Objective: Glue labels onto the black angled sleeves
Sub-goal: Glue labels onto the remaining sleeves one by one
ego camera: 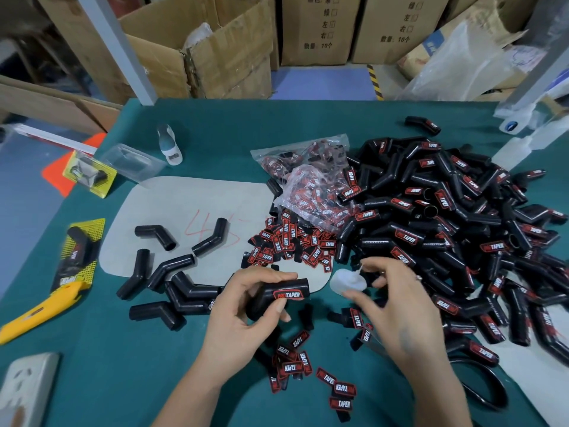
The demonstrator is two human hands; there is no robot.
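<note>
Left hand (246,306) is gripping a black angled sleeve (277,298), fingers curled over its top and thumb pressing its lower side, so that the red and white label (288,294) on it is facing up. Right hand (397,306) is pinching a small translucent glue bottle (348,282) just to the right of that sleeve, with the thin nozzle pointing up and away; whether the nozzle is touching anything I cannot tell.

Taking the held sleeve as the landmark: behind it and slightly right, a heap of loose labels (295,245) is lying partly on a grey mat (184,204) and partly under a clear bag of labels (311,180). Further right, a big pile of labelled sleeves (455,229) is spreading across the green table (107,349). To the left, several unlabelled sleeves (172,272) are lying scattered, some on the mat and some off it. Nearer the person than the sleeve, more loose labels (295,363) are lying on the green surface. Far to the left, a yellow utility knife (40,312) is resting beside a packaged sleeve (78,254). Well behind and left, a white bottle (169,143) is lying on its side.
</note>
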